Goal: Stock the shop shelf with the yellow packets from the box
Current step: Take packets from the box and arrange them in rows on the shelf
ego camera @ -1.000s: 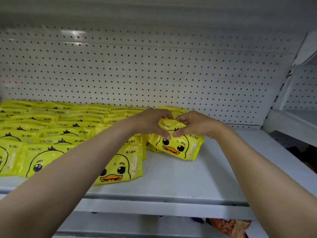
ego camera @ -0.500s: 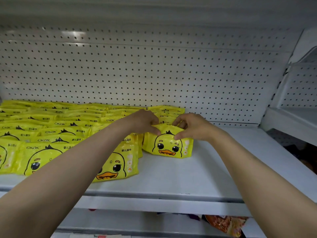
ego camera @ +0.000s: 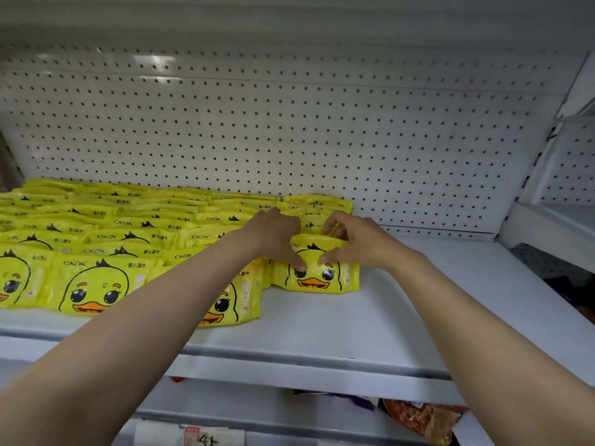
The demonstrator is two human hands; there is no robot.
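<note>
Left hand (ego camera: pixel 273 233) and right hand (ego camera: pixel 357 239) both pinch front yellow packet (ego camera: pixel 317 275) at its top, on shelf (ego camera: pixel 354 317), right of packet rows (ego camera: pixel 112 239).

Yellow packets (ego camera: pixel 96 252): rows left of the left hand (ego camera: pixel 277 235) run off the frame's left edge; rear rows too foreshortened to read. Front packet (ego camera: pixel 231 304) below that hand: duck face half covered by the forearm. Held packet (ego camera: pixel 317 272): top edge hidden under both hands, right hand (ego camera: pixel 357 241) included. Lower-shelf goods (ego camera: pixel 421 416): blurred, cropped.
</note>
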